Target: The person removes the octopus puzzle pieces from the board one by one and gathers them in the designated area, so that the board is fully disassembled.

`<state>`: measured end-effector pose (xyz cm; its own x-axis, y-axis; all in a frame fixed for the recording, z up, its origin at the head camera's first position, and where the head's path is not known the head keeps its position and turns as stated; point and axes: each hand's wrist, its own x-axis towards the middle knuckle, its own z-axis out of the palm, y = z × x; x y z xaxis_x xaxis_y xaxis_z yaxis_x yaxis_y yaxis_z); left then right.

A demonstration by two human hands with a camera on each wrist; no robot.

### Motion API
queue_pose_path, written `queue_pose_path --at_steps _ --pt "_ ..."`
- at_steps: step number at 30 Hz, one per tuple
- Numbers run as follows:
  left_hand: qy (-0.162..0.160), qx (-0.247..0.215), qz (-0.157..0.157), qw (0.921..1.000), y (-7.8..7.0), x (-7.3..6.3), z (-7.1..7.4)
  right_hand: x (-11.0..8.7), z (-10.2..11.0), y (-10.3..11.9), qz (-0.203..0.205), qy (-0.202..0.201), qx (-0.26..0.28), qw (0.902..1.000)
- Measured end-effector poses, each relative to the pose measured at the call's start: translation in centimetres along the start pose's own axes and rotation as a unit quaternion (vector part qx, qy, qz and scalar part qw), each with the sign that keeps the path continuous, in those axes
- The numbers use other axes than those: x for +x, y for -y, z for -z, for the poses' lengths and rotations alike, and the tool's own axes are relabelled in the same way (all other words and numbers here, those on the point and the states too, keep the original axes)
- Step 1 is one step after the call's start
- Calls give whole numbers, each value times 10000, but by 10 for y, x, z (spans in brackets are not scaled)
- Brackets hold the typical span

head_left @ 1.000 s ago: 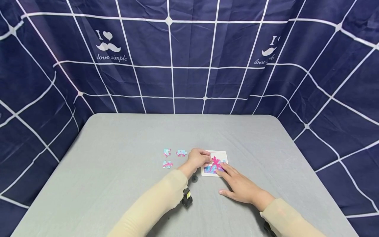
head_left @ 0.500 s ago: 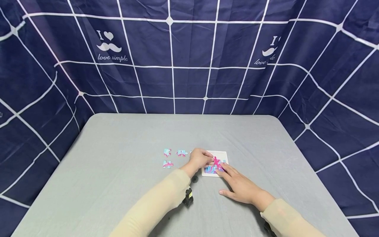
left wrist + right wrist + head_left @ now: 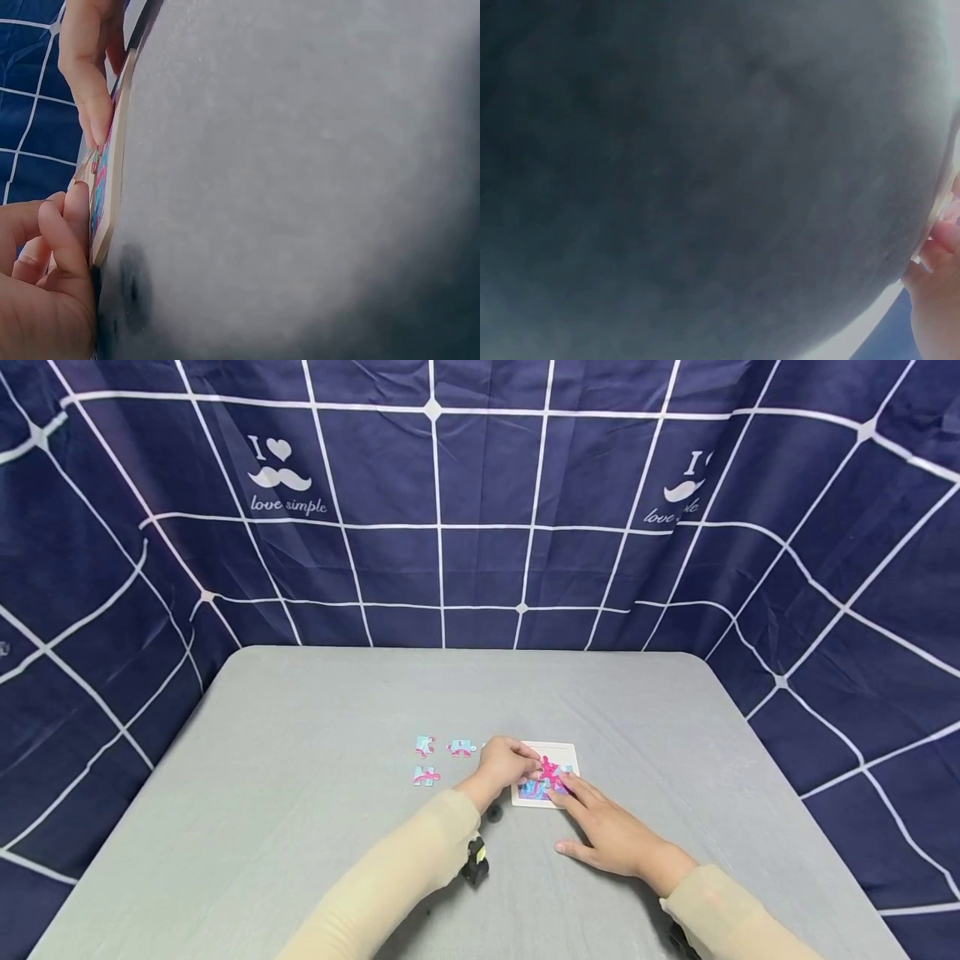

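Observation:
A shallow white puzzle tray [image 3: 558,748] lies on the table, its lower part filled with pink, blue and purple pieces. At its left side my left hand [image 3: 508,762] pinches a puzzle piece between thumb and fingertips, low over the picture; the piece is mostly hidden behind the fingers. My right hand [image 3: 611,831] is spread from the lower right, its fingertips resting on the assembled pieces [image 3: 551,772] and its thumb apart on the cloth. In the left wrist view, the tray edge [image 3: 114,172] stands between the fingers of both hands.
To the left of the tray lie loose puzzle pieces, among them a corner-like one [image 3: 424,745], a middle one [image 3: 461,748] and a lower one [image 3: 426,776]. Another is partly covered by the left hand. A grey cloth [image 3: 337,710] covers the table; a dark checked curtain [image 3: 480,510] surrounds it.
My left hand has shifted slightly right over the tray with its pinched puzzle piece, then nearly stopped. The right hand has kept its place.

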<state>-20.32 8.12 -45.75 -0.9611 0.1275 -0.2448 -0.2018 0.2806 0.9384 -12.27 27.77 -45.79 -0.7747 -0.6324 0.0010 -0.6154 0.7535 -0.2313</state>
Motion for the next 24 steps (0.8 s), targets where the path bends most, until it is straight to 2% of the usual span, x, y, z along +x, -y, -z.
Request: queue_pose_path --at_steps 8,15,24 --pt "197 -223 -23 9996 4 -4 8 0 0 1 15 -41 5 10000" --pt "395 -478 98 9980 5 -7 21 0 0 1 -29 4 2 10000" --pt "469 -776 150 9958 3 -11 39 1 0 2 29 -69 4 10000"
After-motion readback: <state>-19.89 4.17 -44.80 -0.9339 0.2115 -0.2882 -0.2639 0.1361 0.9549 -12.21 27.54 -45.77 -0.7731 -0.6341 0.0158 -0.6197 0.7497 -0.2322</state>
